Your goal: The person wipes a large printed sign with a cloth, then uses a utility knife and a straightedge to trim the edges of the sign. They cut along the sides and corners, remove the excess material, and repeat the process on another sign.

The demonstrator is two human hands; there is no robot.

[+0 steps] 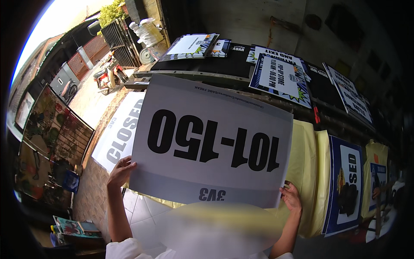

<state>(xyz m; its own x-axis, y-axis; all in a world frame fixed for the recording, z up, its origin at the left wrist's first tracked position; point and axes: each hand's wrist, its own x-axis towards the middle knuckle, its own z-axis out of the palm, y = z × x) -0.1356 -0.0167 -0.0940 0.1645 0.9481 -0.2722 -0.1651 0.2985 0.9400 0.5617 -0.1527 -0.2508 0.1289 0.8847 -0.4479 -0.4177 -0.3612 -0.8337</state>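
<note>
A large white printed sign sheet (207, 103) is held up in front of me, its big black figures upside down from my side, with a grey band along the near edge. My left hand (122, 172) grips its near left corner, thumb on top. At the near right corner my right hand (290, 196) pinches the edge. Behind the sheet's left side lies another white sign (116, 138) with large grey letters, partly covered. Yellow wrapping (300, 164) shows beyond the right edge.
Stacked printed boards (189, 46) and more boards (280, 80) lie on a dark bench (233, 60). A red-handled tool (317, 114) rests nearby. To the right are a blue-bordered sign (330, 194) and another person's hand (376, 193). A red motorcycle (103, 80) stands outside, far left.
</note>
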